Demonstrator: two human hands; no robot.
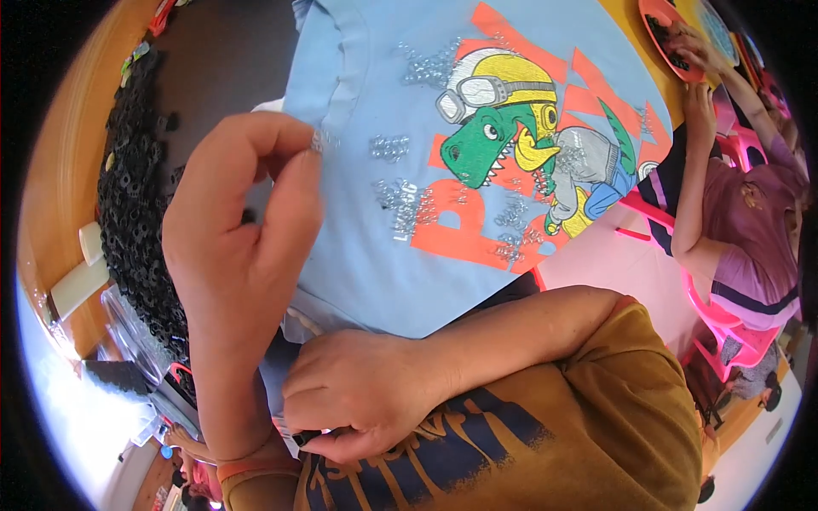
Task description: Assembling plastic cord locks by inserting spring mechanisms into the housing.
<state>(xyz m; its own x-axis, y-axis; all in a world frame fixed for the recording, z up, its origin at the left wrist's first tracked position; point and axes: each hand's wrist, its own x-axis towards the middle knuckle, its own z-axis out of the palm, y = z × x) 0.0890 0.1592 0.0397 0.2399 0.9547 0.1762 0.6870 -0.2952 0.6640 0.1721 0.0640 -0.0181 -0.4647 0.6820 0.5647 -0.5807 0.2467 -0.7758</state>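
Note:
My left hand [247, 204] is closed in a pinch, thumb and index finger meeting at a few small metal springs [327, 140] by the edge of a light blue cloth. The cloth [358, 281] looks like a T-shirt with a cartoon dinosaur print. Lower down, my right hand [358, 392] is curled close to my body, with a small black piece [302, 439] showing at its thumb and fingertips. Several loose clusters of springs [390, 148] lie spread over the blue fabric. The black piece's full shape is hidden by the fingers.
A long heap of small black plastic parts [136, 204] runs along the left of the dark surface [226, 60]. At the right, another person [750, 204] sits on a pink chair [724, 319], hands at an orange tray [649, 25] of black pieces.

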